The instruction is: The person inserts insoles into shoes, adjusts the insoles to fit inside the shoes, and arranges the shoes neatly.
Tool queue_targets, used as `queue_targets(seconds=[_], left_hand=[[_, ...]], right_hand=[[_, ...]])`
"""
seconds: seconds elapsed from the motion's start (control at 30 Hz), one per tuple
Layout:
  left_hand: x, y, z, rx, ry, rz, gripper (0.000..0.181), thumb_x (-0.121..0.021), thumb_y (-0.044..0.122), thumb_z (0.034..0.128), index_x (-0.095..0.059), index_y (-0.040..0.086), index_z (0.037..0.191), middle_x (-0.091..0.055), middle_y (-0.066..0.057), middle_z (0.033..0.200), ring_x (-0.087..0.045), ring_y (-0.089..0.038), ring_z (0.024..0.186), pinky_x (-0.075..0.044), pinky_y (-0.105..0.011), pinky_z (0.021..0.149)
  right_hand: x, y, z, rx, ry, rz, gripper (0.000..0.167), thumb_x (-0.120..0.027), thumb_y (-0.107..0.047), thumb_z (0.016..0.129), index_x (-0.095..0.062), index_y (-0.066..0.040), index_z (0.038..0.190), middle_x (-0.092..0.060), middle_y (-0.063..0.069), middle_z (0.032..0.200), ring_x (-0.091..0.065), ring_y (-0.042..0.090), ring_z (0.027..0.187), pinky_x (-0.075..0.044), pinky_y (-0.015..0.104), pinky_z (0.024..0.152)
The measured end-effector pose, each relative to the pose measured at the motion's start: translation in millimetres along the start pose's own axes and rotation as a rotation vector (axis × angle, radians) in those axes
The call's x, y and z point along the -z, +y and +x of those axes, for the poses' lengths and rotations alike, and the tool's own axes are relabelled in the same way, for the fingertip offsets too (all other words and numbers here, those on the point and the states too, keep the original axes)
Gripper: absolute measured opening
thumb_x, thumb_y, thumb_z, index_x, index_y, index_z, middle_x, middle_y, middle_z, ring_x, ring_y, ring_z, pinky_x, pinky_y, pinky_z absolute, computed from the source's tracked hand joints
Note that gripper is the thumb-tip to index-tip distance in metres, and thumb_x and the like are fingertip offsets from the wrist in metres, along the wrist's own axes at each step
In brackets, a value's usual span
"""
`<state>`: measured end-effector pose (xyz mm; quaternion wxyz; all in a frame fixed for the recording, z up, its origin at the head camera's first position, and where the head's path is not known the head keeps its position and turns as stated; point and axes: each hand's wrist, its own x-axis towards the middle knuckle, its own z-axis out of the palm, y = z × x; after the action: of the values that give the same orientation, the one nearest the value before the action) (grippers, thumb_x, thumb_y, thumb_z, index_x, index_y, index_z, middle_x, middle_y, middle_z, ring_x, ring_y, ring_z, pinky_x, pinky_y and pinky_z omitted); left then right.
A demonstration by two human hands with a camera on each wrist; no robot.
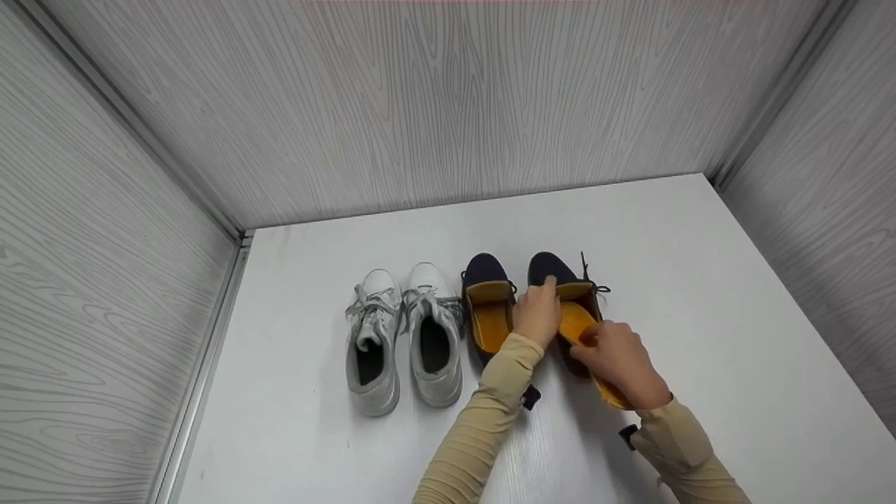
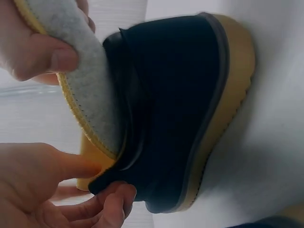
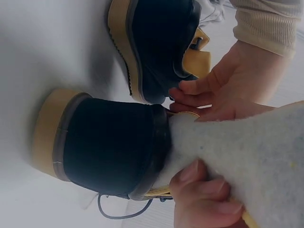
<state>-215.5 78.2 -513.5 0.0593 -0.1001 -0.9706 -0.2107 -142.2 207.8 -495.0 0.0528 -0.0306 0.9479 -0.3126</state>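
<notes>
My right hand [image 1: 621,360] pinches a yellow insole [image 1: 575,318] with a grey felt underside, seen broadly in the right wrist view [image 3: 266,152]. One end of the insole is inside the right-hand navy shoe [image 1: 548,267]; the other sticks out over the heel. The left hand [image 1: 537,313] grips that shoe's opening edge, thumb inside and fingers outside, as the left wrist view shows on the dark upper [image 2: 171,104]. Just left stands the matching navy shoe [image 1: 484,268], with a yellow lining and its tongue raised. How far the insole reaches into the toe is hidden.
Two white lace-up sneakers, one at the far left [image 1: 378,399] and one beside it [image 1: 439,388], stand left of the navy pair. All rest on a white tabletop [image 1: 294,336]. Grey wood-grain panels [image 1: 448,105] rise behind and at both sides.
</notes>
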Motion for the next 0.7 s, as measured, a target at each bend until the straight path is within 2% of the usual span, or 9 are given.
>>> queue_targets(seconds=[0.07,0.13,0.33,0.53,0.7], left_hand=[[-2.0,-0.6,1.4,-0.014,0.004,0.025,0.01,-0.063,0.016,0.0969,-0.066,0.011,0.104,-0.072,-0.01,0.088,-0.07,-0.024,0.072,-0.054,-0.035,0.056],[-3.0,-0.7,2.5,-0.018,0.01,0.039,0.007,-0.062,0.013,0.0962,-0.068,0.011,0.098,-0.072,-0.01,0.087,-0.07,-0.025,0.072,-0.055,-0.035,0.057],[-2.9,0.5,3.0,-0.006,0.01,0.066,0.006,-0.065,0.01,0.0929,-0.07,0.01,0.097,-0.072,-0.011,0.088,-0.07,-0.025,0.075,-0.056,-0.034,0.06],[-5.6,1.1,4.1,0.0,0.014,0.088,0.006,-0.067,0.011,0.0916,-0.071,0.01,0.096,-0.072,-0.01,0.088,-0.07,-0.025,0.074,-0.055,-0.034,0.059],[-7.6,0.3,4.8,0.003,0.028,0.093,0.006,-0.068,0.01,0.0901,-0.072,0.01,0.094,-0.072,-0.01,0.087,-0.07,-0.025,0.074,-0.055,-0.035,0.06]], right_hand=[[0.2,0.2,4.1,0.004,-0.012,-0.011,0.019,-0.069,-0.019,0.08,-0.073,-0.001,0.082,-0.059,0.004,0.069,-0.052,0.02,0.06,-0.043,0.031,0.053],[-0.4,0.4,8.2,0.005,-0.018,-0.024,0.016,-0.069,-0.019,0.08,-0.071,-0.003,0.075,-0.055,0.002,0.064,-0.05,0.02,0.058,-0.04,0.031,0.051],[-8.0,1.2,22.2,-0.023,0.006,-0.069,0.02,-0.07,-0.02,0.079,-0.063,-0.007,0.066,-0.052,0.004,0.061,-0.049,0.021,0.055,-0.037,0.033,0.048],[-15.8,2.4,28.2,-0.008,0.073,-0.132,0.022,-0.071,-0.023,0.079,-0.061,-0.006,0.069,-0.053,0.008,0.067,-0.052,0.026,0.061,-0.042,0.04,0.051],[-9.7,-4.1,13.9,-0.022,0.039,-0.211,0.022,-0.069,-0.025,0.081,-0.066,-0.004,0.086,-0.051,0.02,0.085,-0.055,0.035,0.069,-0.046,0.049,0.054]])
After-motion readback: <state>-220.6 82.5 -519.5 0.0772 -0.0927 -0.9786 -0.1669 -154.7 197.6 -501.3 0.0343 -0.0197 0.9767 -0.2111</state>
